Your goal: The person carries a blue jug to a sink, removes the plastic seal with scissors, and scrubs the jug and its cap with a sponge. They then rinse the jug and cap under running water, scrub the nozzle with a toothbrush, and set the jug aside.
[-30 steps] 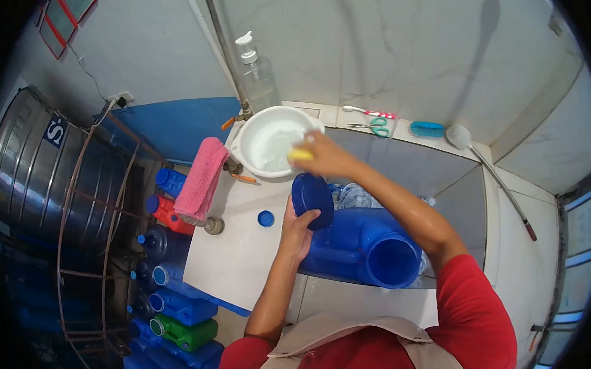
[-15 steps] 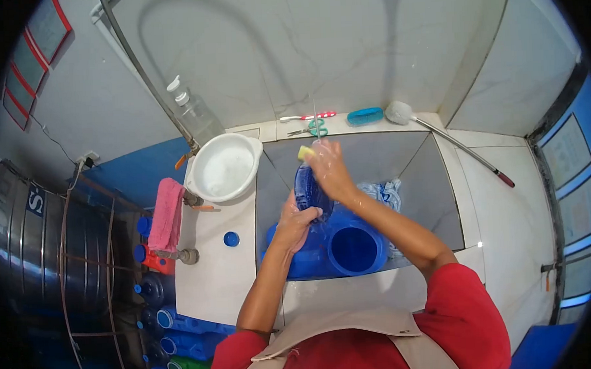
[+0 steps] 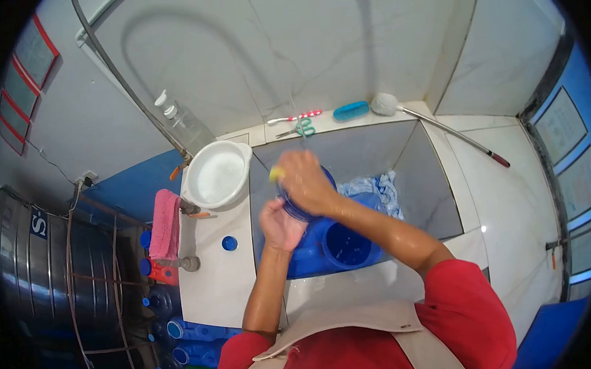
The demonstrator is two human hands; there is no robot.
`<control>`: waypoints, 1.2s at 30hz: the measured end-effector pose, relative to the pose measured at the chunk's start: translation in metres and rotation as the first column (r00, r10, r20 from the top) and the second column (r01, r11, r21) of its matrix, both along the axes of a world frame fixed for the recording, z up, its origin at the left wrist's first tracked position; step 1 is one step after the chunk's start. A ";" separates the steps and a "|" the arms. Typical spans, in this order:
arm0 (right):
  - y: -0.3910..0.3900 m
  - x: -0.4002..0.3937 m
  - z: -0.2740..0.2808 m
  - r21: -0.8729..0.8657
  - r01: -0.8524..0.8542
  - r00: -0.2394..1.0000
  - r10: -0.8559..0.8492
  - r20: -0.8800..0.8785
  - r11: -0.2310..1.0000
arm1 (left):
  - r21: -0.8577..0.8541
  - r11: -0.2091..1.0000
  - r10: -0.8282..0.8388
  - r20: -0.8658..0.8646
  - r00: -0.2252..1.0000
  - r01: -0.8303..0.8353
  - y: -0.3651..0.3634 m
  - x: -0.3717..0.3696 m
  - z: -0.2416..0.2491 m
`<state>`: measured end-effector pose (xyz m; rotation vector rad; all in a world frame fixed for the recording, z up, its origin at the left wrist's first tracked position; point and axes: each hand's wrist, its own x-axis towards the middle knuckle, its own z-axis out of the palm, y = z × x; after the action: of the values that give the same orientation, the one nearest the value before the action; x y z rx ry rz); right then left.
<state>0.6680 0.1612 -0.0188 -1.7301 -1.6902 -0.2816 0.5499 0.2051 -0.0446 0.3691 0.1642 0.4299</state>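
Over the sink, my left hand holds a round blue lid at its near-left edge. My right hand lies across the lid's face and covers much of it. A small yellow sponge pokes out from its fingers. Water runs in a thin stream from above onto this hand, and the skin looks wet. Beneath my hands, a large blue jug rests in the sink with its wide round mouth facing me. Beside it lies a wet blue-and-white cloth.
A white basin of suds and a small blue cap are on the left counter. On the back ledge lie scissors, a toothbrush, a blue brush and a long-handled brush. A pink towel hangs left.
My right hand has moved down and left over the lid with the sponge, now hiding more of it. The lid has tilted flatter, and the whole view has shifted slightly.
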 end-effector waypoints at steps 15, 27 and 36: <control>-0.019 -0.029 -0.047 0.129 0.136 0.985 -0.120 -0.124 0.982 | 0.144 0.985 -0.109 0.099 0.989 0.094 0.029 -0.004 -0.013; -0.021 0.020 0.015 -0.222 -0.013 0.544 -0.179 -0.820 0.975 | 0.536 0.840 0.371 -0.460 0.807 -0.080 0.031 -0.005 0.015; -0.015 -0.017 -0.014 -0.137 0.149 0.838 -0.199 -0.509 0.979 | 0.070 0.995 0.081 -0.193 0.978 -0.068 0.025 0.027 -0.023</control>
<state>0.6512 0.1466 -0.0324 -1.8223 -1.1648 0.1829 0.5765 0.2304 -0.0676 0.4689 0.3577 0.4734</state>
